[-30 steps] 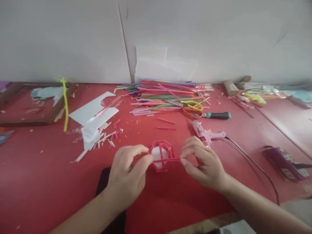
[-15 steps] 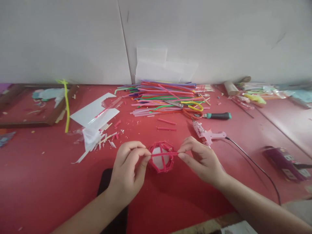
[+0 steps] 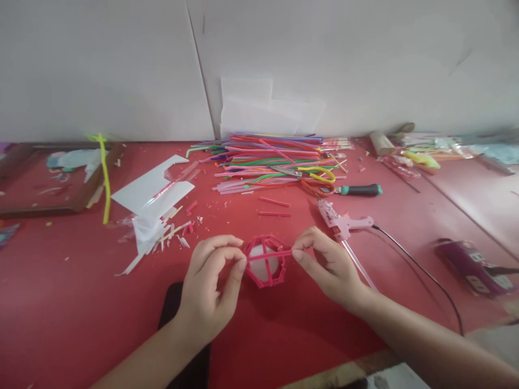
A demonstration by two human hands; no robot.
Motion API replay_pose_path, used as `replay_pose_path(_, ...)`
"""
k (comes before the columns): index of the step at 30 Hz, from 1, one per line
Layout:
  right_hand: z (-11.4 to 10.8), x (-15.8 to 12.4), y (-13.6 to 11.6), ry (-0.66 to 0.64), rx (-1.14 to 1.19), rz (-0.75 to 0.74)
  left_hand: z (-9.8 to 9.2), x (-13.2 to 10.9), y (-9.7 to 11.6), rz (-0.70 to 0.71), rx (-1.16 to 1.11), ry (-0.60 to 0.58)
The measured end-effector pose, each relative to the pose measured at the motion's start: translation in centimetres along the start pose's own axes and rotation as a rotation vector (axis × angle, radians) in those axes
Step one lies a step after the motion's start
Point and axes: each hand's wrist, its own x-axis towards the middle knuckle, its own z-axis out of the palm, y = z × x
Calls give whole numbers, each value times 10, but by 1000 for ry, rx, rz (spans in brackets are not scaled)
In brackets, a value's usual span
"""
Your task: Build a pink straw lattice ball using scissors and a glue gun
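My left hand (image 3: 217, 275) pinches the left end of a thin pink stick (image 3: 270, 255) between thumb and fingertips. The right end of this stick is in the fingertips of my right hand (image 3: 326, 265). It lies crosswise over a small many-sided frame (image 3: 259, 281) built of pink sticks, with a white base inside. Another pink stick spans the frame from back to front, so the two cross. Whether the held stick rests on the frame, I cannot tell. Two short pink sticks (image 3: 274, 214) lie on the red table (image 3: 243, 346) beyond the frame.
A pink glue gun (image 3: 343, 222) with a clear glue stick lies right, its cord trailing. Behind are scissors (image 3: 316, 174), a dark-handled tool (image 3: 360, 190) and bundled coloured sticks (image 3: 275, 154). White paper (image 3: 150, 186) and scraps lie left. A black flat object (image 3: 172, 302) is partly under my left arm.
The view has shifted slightly. The held stick now slants a little, its right end higher, and the frame looks slightly turned or tilted. Both hands keep their pinch.
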Motion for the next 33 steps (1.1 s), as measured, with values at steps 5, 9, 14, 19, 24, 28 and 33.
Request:
replay_pose_path(5, 2, 0, 1, 3, -8, -61, 0, 0, -2, 15, 24, -11)
replay_pose_path(9, 1, 0, 3, 26, -47, -73, 1, 0, -2, 56, 87, -9)
replay_pose_path(14, 0, 1, 3, 44, -120, -109, 3, -4, -1, 68, 192, 7)
replay_pose_path(19, -1, 1, 4, 38, -158, -113, 5, -7, 0, 77, 252, 8)
replay_pose_path(24, -1, 0, 6, 24, -181, -128, 4, -7, 2, 130, 355, 67)
replay_pose_path(28, -1, 0, 6, 3, -202, -174, 4, -5, 5, 147, 405, 108)
replay_pose_path(33, -1, 0, 6, -12, -213, -185, 5, -4, 6, 141, 415, 114)
